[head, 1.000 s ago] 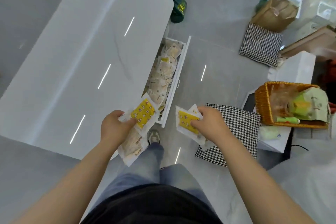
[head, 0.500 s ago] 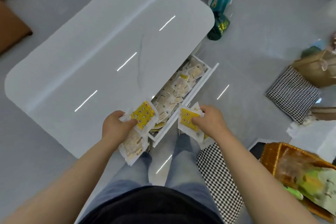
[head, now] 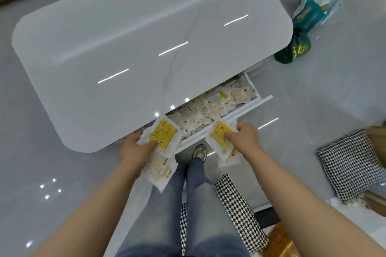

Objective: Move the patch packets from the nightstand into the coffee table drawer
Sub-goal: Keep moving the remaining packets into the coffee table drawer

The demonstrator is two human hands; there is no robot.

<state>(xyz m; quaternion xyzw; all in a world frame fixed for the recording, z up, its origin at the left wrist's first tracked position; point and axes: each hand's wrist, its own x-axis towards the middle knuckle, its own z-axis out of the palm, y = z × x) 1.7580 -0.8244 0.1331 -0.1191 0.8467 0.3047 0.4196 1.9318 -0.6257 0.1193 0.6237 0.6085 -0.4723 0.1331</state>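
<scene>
Presently, item by item:

Left hand [head: 136, 150]: gripping a fanned stack of packets [head: 161, 148], thumb lying across the lower edge of the top one. That stack is hanging over the near corner of the tabletop [head: 125, 48] and the left end of the drawer [head: 221, 123].

Right hand [head: 243, 139]: pinching a second bunch [head: 221, 139], fingertips pressing on the yellow face. This bunch is hovering just in front of the drawer's front panel, above the floor [head: 313, 100] and a shoe [head: 199, 151].

Drawer: standing pulled out from under the tabletop, already lying thick with pale packets of the same kind.

Handling, as a judgement: flat, light, floppy sachets with glossy film, likely sliding over one another. A pinch across the whole stack near one edge is looking safest; a loose grip may be letting the lower ones slip out.

Orientation: the left stack's top packet is sitting as a tilted diamond, one corner pointing away toward the tabletop, the ones beneath trailing down toward the person's legs. The right bunch is running with its long axis from upper left to lower right, faces up.

Bystanders: houndstooth cushions [head: 351, 165], a green bag [head: 293, 50].
</scene>
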